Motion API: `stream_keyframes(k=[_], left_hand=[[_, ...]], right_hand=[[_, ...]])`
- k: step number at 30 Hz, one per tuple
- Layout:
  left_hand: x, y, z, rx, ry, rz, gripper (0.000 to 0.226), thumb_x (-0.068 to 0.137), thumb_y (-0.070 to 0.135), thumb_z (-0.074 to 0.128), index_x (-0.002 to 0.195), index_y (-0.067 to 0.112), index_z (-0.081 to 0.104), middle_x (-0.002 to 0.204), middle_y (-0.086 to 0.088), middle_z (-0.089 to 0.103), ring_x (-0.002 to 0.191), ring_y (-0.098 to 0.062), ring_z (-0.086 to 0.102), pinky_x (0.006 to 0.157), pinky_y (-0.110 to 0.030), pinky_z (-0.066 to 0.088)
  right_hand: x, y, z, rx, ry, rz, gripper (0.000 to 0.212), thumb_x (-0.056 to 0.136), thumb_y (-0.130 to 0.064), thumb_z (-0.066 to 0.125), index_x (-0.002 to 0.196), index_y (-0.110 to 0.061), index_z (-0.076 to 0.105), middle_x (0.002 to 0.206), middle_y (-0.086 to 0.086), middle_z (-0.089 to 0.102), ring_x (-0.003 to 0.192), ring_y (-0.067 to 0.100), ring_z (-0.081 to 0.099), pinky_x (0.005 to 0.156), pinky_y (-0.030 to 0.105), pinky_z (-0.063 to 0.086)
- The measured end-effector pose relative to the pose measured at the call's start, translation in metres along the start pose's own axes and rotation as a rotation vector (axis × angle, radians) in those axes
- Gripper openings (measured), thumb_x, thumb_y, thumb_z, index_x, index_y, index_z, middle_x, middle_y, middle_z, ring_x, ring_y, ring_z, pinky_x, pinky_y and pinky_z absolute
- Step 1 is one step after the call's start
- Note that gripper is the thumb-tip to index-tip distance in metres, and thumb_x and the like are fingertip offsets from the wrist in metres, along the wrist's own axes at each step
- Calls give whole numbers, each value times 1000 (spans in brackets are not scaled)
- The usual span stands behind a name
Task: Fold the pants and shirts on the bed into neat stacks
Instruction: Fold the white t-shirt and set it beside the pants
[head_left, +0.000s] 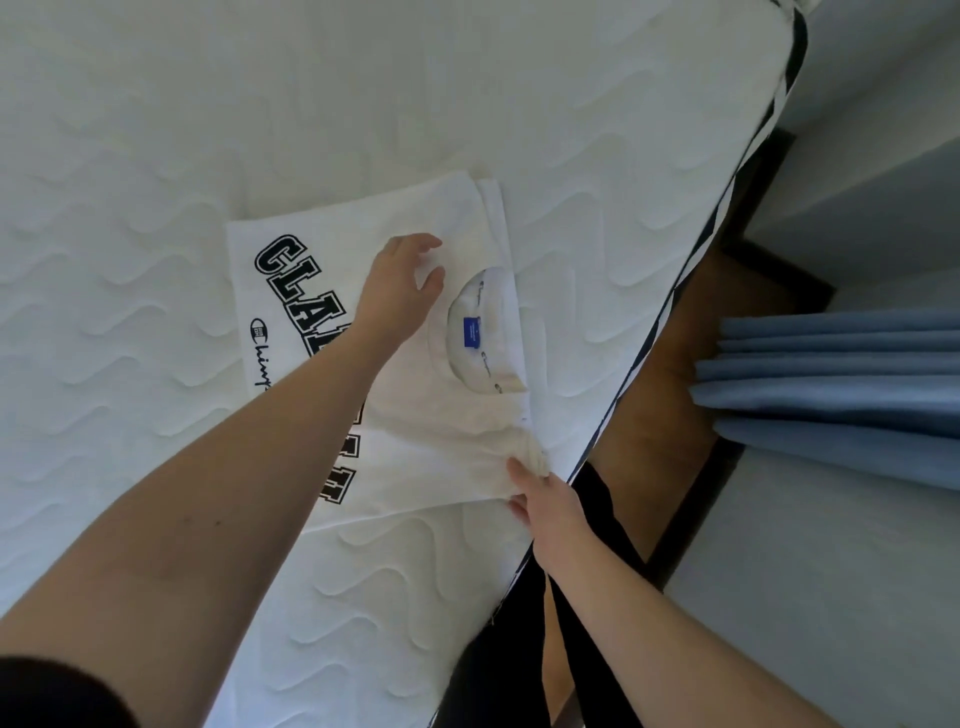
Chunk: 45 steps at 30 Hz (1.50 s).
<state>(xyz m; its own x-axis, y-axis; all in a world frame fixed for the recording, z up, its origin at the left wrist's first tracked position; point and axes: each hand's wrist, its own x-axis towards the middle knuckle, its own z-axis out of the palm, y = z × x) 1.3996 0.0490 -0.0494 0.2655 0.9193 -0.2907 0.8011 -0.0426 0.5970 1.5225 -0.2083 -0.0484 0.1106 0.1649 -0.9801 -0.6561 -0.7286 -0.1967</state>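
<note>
A white T-shirt (431, 415) with black block letters and a blue neck label lies on the white quilted mattress (208, 130), its sides folded in, close to the bed's right edge. My left hand (397, 288) hovers over the shirt just left of the collar, fingers loosely curved and holding nothing. My right hand (545, 506) pinches the near right corner of the shirt, where the cloth bunches at the mattress edge. No pants show on the bed.
The mattress edge with dark piping (691, 270) runs diagonally at the right. Beyond it are a brown wooden floor (670, 374), a blue pleated curtain (831, 384) and a white wall. My dark trouser legs (519, 649) stand beside the bed.
</note>
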Motion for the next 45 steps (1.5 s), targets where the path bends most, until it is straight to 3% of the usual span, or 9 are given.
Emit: stream_keyframes(k=[6,11,19,21,25,30,35,39,45], left_hand=[[26,10,1,188,78,113,40,92,20,58,131,15,56,143,-10,44,135,-28,37,110,-40,29],[64,23,0,218,31,18,48,99,19,44,147,16,37,153,-11,32,144,-29,25,118,-42,18],[120,38,-24,456,-324,-170,54,85,40,68,130,15,51,127,-10,56,120,-33,51,99,-44,43],[125,40,-28,495,-422,-142,56,80,45,74,124,14,59,124,-10,60,117,-35,54,98,-44,46],[122,38,-33,422,-426,-50,58,78,38,78,126,11,59,124,-13,60,117,-35,55,93,-36,44],[119,29,-44,515,-485,-38,54,83,34,75,126,8,57,124,-16,61,114,-35,56,88,-35,41],[108,22,-55,535,-517,5,36,89,29,68,118,9,64,116,-15,65,108,-35,58,84,-34,40],[94,19,-69,464,-446,-8,33,90,32,67,115,12,64,112,-14,66,105,-34,58,82,-33,39],[40,22,-104,220,-377,-68,16,84,37,72,93,24,70,74,3,64,66,-16,56,59,-27,37]], right_hand=[[2,2,11,-38,98,12,13,90,-32,69,90,-20,66,93,0,71,82,13,69,70,22,56],[1,8,20,107,42,-17,14,92,-20,67,105,-15,68,94,1,75,86,15,72,72,27,56],[1,16,26,159,-45,55,16,88,-3,68,102,-10,67,94,4,77,86,17,73,77,26,58],[0,21,26,87,-36,61,16,85,-5,73,100,-10,69,92,4,76,91,22,71,90,35,56],[-5,29,26,-10,-32,75,30,79,-8,79,107,-12,68,99,3,76,101,25,68,95,40,51],[-10,37,30,193,-112,65,33,87,-4,70,117,-14,64,111,2,74,107,18,67,105,35,46],[-14,28,39,220,-5,-42,15,96,-29,60,108,-24,67,101,-8,76,98,12,70,85,23,52],[-21,17,46,137,80,-200,15,98,-35,56,104,-31,69,103,-11,75,101,9,68,91,27,49],[-36,-36,34,81,-14,-388,19,96,-35,57,103,-20,65,93,-7,76,88,10,73,72,23,56]])
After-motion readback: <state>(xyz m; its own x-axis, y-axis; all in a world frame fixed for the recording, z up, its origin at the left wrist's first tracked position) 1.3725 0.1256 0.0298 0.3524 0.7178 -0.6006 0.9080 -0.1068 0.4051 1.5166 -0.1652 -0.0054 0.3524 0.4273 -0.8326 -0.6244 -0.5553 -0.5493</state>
